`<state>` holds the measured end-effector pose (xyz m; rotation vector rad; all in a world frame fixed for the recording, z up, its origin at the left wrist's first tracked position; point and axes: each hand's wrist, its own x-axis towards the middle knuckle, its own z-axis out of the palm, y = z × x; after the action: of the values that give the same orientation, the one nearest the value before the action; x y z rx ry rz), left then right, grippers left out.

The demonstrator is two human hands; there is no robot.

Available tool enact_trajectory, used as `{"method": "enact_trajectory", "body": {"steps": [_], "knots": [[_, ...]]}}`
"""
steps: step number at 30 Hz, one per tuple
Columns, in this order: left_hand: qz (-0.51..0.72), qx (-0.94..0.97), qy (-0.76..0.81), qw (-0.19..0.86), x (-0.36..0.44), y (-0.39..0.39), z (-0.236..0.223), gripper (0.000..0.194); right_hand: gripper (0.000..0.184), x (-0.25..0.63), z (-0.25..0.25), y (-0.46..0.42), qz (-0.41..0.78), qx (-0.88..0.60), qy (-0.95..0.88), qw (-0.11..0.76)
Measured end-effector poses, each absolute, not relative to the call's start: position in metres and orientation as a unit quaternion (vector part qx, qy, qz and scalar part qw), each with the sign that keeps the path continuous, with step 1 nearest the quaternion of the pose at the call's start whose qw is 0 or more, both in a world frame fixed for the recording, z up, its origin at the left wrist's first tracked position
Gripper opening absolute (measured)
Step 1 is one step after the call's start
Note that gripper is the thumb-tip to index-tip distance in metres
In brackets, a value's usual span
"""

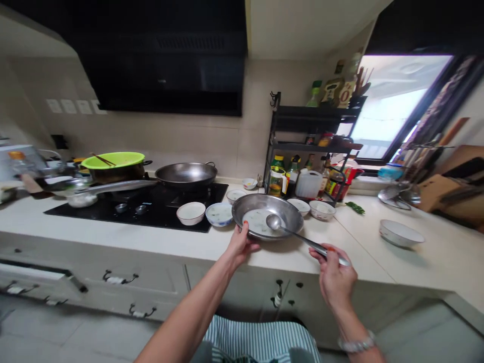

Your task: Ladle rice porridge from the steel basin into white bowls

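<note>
A wide metal bowl (291, 214) stands at the counter's front edge, tilted a little, with a whitish soup (255, 220) in it. My left hand (242, 246) grips its near left rim, thumb on top and fingers underneath. In my right hand (336, 272) is the handle of a long metal ladle (274, 222), whose head hangs over the soup inside the bowl. Small bowls of similar white liquid sit around it: a blue-patterned bowl (219, 215) and a red-rimmed bowl (191, 214) to the left, a flowered bowl (322, 210) to the right.
A wok (186, 174) rests on the black cooktop (162, 214). Farther left, a lime-green basin (113, 160) with chopsticks sits on a pot. Behind the bowls stands a spice rack (313, 146) of bottles. A white bowl (401, 233) and a knife block (440, 189) are on the right.
</note>
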<state>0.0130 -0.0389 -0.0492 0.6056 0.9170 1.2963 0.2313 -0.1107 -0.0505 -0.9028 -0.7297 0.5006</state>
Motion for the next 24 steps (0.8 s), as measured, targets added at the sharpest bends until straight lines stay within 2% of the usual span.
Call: {"method": "enact_trajectory", "body": {"steps": [7, 15, 19, 21, 24], "knots": [[0.58, 0.271, 0.418, 0.644, 0.022, -0.036, -0.047, 0.022, 0.033, 0.237, -0.043, -0.112, 0.211, -0.442, -0.4, 0.775], [0.592, 0.262, 0.429, 0.63, 0.03, -0.038, -0.046, 0.022, 0.033, 0.254, -0.038, -0.113, 0.189, -0.472, -0.448, 0.736], [0.577, 0.263, 0.45, 0.629, 0.023, -0.041, -0.062, 0.021, 0.027, 0.266, -0.03, -0.103, 0.161, -0.471, -0.515, 0.698], [0.562, 0.239, 0.451, 0.65, 0.017, -0.044, -0.074, 0.03, 0.024, 0.27, -0.026, -0.097, 0.157, -0.467, -0.554, 0.671], [0.522, 0.204, 0.497, 0.663, 0.009, -0.052, -0.081, 0.054, 0.024, 0.272, -0.022, -0.091, 0.195, -0.471, -0.584, 0.632]]}}
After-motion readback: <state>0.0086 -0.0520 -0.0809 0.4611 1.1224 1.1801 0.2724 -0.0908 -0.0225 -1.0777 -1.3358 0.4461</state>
